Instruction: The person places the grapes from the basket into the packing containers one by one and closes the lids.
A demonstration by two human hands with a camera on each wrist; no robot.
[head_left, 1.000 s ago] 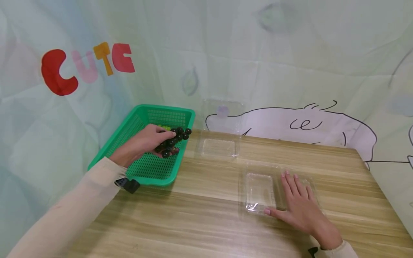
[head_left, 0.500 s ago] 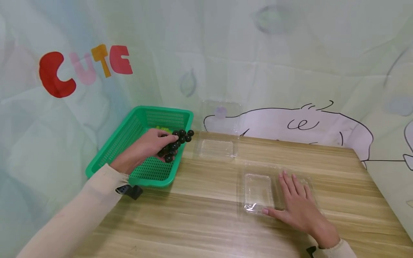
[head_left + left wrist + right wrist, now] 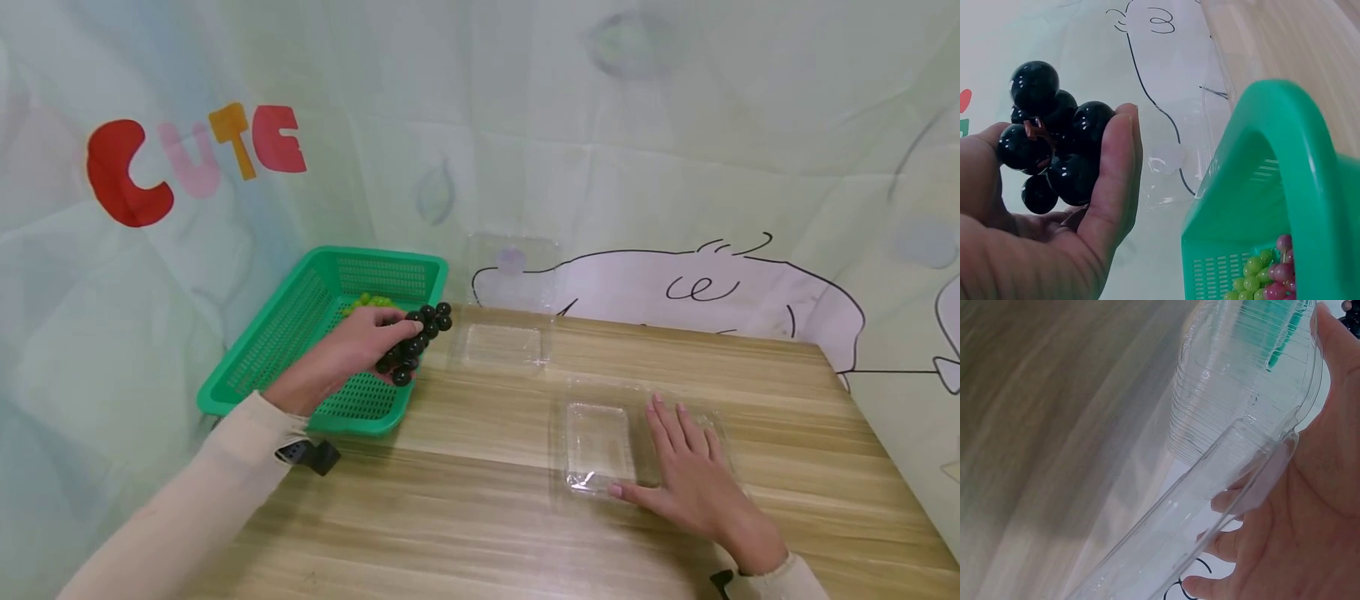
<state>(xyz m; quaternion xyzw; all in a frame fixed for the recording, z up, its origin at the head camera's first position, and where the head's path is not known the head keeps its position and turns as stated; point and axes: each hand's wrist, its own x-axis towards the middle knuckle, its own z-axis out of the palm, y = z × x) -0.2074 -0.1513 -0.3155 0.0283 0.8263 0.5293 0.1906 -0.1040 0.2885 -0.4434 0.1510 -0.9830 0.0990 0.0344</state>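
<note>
A bunch of black grapes (image 3: 408,354) is gripped by my left hand (image 3: 360,342), held over the right rim of the green basket (image 3: 375,427). In the left wrist view the shiny black grapes (image 3: 1075,178) sit between thumb and fingers, a brown stem showing. Flat and spread, my right hand (image 3: 697,483) rests on the lid side of an opened clear plastic box (image 3: 597,442), thumb at its near edge. From the right wrist, the clear box (image 3: 1235,381) shows with the palm along its rim.
Green grapes (image 3: 1250,275) and reddish-pink grapes (image 3: 1282,273) lie inside the basket. A second clear box (image 3: 504,343) stands opened at the back of the wooden table (image 3: 465,517), its lid upright against the printed curtain.
My left hand has lifted the black grapes slightly right and toward me, uncovering more of the green grapes. The right hand stays on the box.
</note>
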